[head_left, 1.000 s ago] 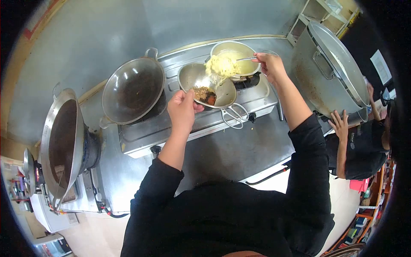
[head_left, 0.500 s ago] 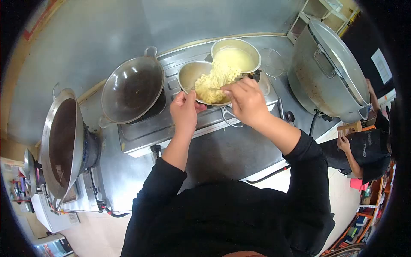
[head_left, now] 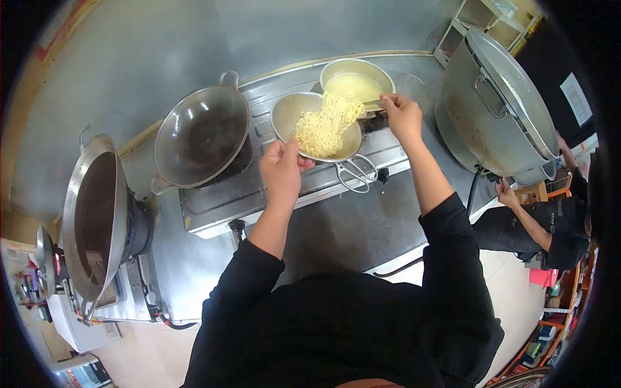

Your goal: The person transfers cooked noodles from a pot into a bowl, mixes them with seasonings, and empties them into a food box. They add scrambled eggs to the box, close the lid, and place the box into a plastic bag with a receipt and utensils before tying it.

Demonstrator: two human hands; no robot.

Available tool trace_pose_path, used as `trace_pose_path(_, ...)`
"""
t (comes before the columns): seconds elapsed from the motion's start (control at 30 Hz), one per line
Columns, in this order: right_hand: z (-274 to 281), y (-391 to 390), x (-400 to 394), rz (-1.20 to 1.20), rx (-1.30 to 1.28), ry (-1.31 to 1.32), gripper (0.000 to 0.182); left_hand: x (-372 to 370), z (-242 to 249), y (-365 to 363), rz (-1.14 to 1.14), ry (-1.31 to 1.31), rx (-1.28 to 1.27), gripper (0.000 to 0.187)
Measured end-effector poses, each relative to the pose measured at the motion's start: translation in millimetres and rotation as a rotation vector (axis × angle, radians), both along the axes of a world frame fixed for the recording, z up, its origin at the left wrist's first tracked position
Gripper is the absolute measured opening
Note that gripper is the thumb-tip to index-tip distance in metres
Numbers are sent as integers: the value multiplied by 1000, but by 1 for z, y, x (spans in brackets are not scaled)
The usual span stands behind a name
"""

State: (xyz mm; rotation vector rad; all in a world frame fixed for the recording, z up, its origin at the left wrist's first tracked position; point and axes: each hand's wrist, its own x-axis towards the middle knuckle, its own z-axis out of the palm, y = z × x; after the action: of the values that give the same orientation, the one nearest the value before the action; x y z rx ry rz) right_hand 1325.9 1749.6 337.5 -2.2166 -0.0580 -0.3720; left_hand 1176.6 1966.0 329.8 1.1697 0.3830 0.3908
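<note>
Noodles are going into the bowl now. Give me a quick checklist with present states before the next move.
1. Left hand grips the bowl rim: ok.
2. Noodles inside the bowl, none spilled: ok.
3. Right hand holds a utensil over the pot: ok; which utensil: cannot tell.
4. Strands trail between pot and bowl: not ok.
5. Burner under pot off: cannot tell.
6. Tongs on stove clear of the bowl: ok.

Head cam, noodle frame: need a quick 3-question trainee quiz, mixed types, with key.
1. True or false: the left hand grips the rim of the bowl that holds the noodles.
2. The right hand is at: A) the large wok B) the pot of broth C) the big stockpot
3. Fill in: a strand of noodles runs from the pot into the ____.

Key: 1 true; 2 B; 3 bowl.
</note>
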Motion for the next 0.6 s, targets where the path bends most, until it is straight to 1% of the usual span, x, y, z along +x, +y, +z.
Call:
trace_pose_path(0.07,-2,4,-9,18,178,63,24,0,0,-1,4,5,9,24)
trace_pose_path(0.17,-12,6,-15,15,573,116,26,1,-1,-1,10,15,10,24)
trace_pose_path(0.27,-22,2,-20,16,717,37,24,1,-2,-2,14,10,-3,23)
trace_pose_path(0.37,-12,7,-38,36,648,-84,20,0,-3,-3,21,-3,-14,24)
trace_pose_path(0.47,-4,19,-68,0,170,-346,18,1,-5,-5,38,-17,-22,28)
trace_pose_path(0.5,1,21,-79,67,-48,-479,15,1,-5,-5,38,-16,-27,28)
trace_pose_path(0.6,-3,27,-93,280,-293,-694,14,0,-5,-8,45,-23,-30,27)
